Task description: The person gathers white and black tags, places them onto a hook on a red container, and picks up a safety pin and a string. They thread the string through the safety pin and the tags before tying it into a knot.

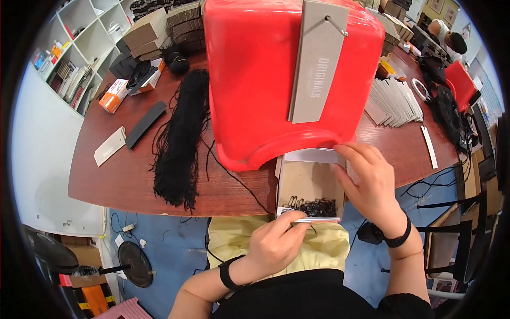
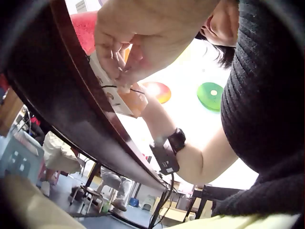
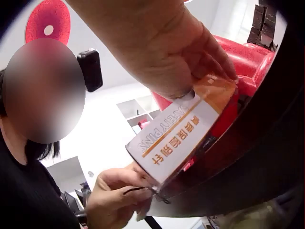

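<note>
Pin box (image 1: 311, 183), long axis toward red bin (image 1: 249, 80)

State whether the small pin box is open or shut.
Open: the box interior shows, with black pins heaped at its near end.

Open from above inside the box (image 1: 308, 183), between the fingers of the left hand (image 1: 276, 242) and the right hand (image 1: 369, 183), down to the pins (image 1: 317, 206) at the near end. Shut off just past the right fingers by the red tub (image 1: 265, 80), touching the box's far end. Bare table (image 1: 127, 175) left of the left fingers, up to the black thread bundle (image 1: 180, 138). Open air beneath the left fingers.
</note>
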The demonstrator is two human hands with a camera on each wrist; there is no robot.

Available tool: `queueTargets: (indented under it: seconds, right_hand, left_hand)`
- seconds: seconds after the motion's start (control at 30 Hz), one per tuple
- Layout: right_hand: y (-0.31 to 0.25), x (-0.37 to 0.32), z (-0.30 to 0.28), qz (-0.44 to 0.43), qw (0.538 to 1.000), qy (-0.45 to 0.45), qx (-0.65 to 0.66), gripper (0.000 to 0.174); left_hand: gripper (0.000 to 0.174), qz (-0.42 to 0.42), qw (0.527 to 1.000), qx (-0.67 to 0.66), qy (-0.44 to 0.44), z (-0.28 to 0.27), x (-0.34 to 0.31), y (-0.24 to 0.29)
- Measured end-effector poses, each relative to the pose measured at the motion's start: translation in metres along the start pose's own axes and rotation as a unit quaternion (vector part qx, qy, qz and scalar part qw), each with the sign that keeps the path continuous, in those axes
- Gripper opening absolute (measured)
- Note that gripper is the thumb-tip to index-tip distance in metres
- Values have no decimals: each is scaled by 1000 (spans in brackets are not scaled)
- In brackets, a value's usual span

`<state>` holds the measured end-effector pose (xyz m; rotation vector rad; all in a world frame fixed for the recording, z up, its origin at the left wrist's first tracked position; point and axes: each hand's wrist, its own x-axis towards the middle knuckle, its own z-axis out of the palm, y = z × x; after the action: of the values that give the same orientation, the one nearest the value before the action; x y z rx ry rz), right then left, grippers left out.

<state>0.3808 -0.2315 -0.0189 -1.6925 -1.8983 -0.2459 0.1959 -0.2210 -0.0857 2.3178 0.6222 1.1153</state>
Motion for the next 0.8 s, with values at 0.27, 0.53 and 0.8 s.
queueTargets:
  seconds: [0.27, 0.53, 0.8]
  right_hand:
    - [-7, -33, -8, 106, 988, -59, 97, 24]
    - [3, -25, 10, 40, 992, -59, 106, 21]
    - [9, -8, 19, 45, 993, -55, 95, 21]
  left_hand:
    - [15, -26, 999, 37, -5, 6, 1, 14]
    - [14, -45, 998, 50, 7, 1, 4, 9]
    - [12, -80, 997, -14, 6, -3, 17, -6]
